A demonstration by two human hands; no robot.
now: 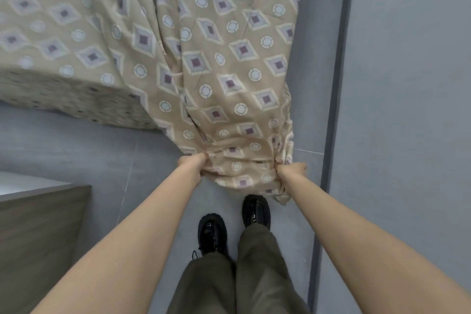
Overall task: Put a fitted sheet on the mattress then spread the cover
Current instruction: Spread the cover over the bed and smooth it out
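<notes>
A beige sheet point(224, 64) printed with purple diamonds and pale circles covers the mattress point(76, 99) across the top of the view. Its near end is pulled off the bed corner toward me and hangs above the floor. My left hand point(195, 162) grips the bunched edge on the left. My right hand point(290, 169) grips the gathered edge on the right. Between both hands the cloth sags in folds, and long creases run from my hands up over the bed. The mattress side on the left shows the same pattern.
A grey wall point(407, 84) with a darker skirting strip point(334, 109) runs close along the right. A wooden cabinet point(38, 224) stands at the lower left. My black shoes point(254, 209) are on the grey tiled floor point(76, 150) just below the hanging cloth.
</notes>
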